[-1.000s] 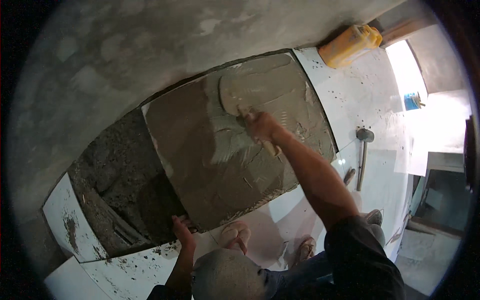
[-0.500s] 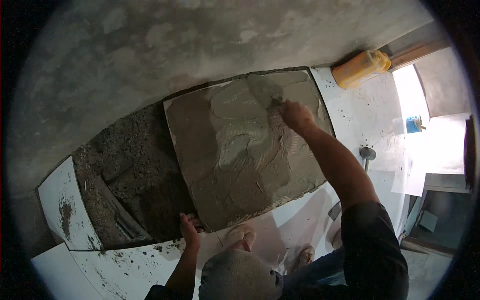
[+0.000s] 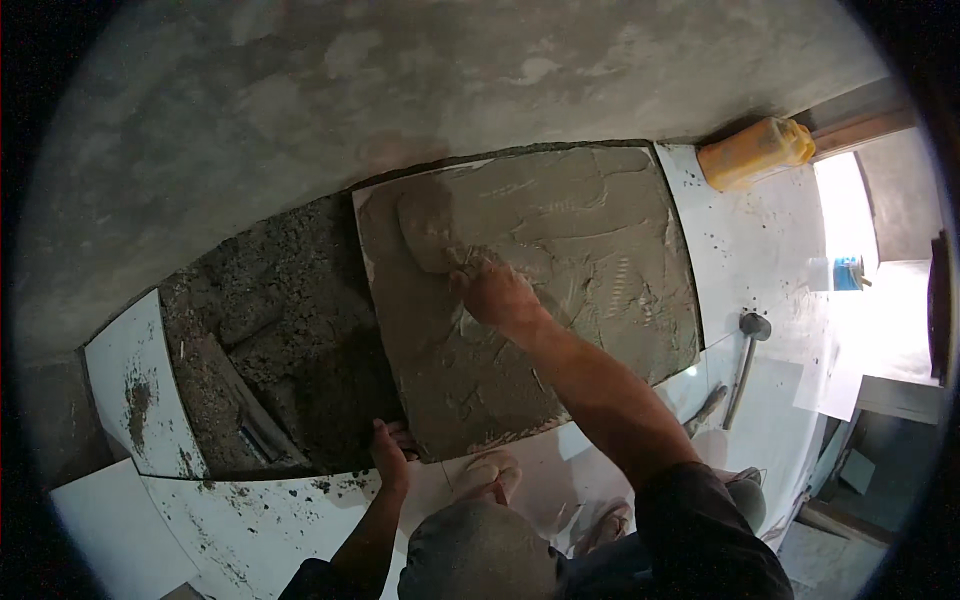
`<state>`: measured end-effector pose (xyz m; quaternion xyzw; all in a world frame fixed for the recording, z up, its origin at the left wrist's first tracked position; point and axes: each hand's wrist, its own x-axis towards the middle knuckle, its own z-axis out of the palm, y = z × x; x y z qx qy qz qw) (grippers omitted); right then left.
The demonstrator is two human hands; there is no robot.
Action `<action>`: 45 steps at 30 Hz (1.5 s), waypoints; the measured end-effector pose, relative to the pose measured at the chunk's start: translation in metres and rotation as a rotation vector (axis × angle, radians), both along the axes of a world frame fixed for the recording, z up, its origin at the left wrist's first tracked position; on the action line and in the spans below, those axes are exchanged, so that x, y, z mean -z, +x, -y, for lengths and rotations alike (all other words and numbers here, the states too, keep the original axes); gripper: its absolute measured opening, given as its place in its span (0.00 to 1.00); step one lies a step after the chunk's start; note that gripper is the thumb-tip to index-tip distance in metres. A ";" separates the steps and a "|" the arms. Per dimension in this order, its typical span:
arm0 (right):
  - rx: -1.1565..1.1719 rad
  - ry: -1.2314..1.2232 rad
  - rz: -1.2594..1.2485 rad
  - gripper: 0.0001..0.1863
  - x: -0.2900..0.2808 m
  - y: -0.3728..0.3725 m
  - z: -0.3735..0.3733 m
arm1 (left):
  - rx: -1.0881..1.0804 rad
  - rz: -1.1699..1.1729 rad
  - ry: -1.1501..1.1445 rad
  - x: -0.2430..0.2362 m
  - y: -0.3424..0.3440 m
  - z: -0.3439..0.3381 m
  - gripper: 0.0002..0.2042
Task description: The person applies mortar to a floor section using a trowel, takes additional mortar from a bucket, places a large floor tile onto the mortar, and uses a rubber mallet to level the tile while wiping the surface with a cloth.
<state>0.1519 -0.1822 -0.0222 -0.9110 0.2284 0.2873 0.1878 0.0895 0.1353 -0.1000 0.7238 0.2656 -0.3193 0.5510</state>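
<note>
Two hands at work here, and they're doing very different jobs. Your right hand sits in the middle of the frame, closed around what looks like a trowel, though the tool itself is mostly hidden under your fingers and mortar, so I can't swear to its shape. Half a second ago that hand was up near the upper right corner of the tile; now it has swung across to the upper left part, dragging the grey mortar with it. So the spread has reached most of the slab's face, with ridges and smears showing on the right side and a thicker lump by your hand.

Your left hand is at the lower left corner of the tile, fingers curled on its edge, same spot as a second ago, holding it steady.

The tile is tilted over the rough open bed at centre left. A hammer lies on the white floor tiles at right, and a yellow jug sits upper right. Your bare feet show just below the slab.
</note>
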 end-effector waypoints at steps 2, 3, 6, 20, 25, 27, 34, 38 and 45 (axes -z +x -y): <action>-0.218 -0.249 0.009 0.21 0.002 -0.005 0.006 | 0.015 0.029 -0.043 -0.002 0.001 -0.003 0.32; -0.122 -0.248 0.050 0.20 0.001 -0.009 0.017 | 0.051 -0.046 -0.003 -0.003 0.002 -0.004 0.32; -0.052 -0.326 -0.086 0.16 -0.010 -0.008 0.059 | 0.035 -0.108 0.007 -0.003 0.002 -0.006 0.32; 0.136 0.144 0.206 0.32 0.008 0.070 -0.056 | -0.003 -0.099 -0.089 0.006 0.000 -0.011 0.33; 0.083 0.117 0.039 0.32 -0.018 0.066 -0.028 | 0.029 -0.078 -0.045 0.001 0.000 -0.007 0.32; 0.136 0.085 -0.046 0.31 -0.026 0.064 -0.019 | 0.003 -0.090 -0.079 0.002 0.000 -0.007 0.31; -0.223 0.005 -0.228 0.31 -0.038 0.022 0.013 | 0.020 -0.083 -0.110 0.008 0.000 -0.012 0.35; -0.339 0.067 -0.280 0.30 -0.023 -0.029 0.011 | 0.049 -0.064 -0.067 0.011 -0.003 -0.015 0.36; -0.554 0.060 -0.241 0.24 -0.025 -0.097 0.003 | 0.006 -0.040 -0.146 0.012 -0.005 -0.013 0.37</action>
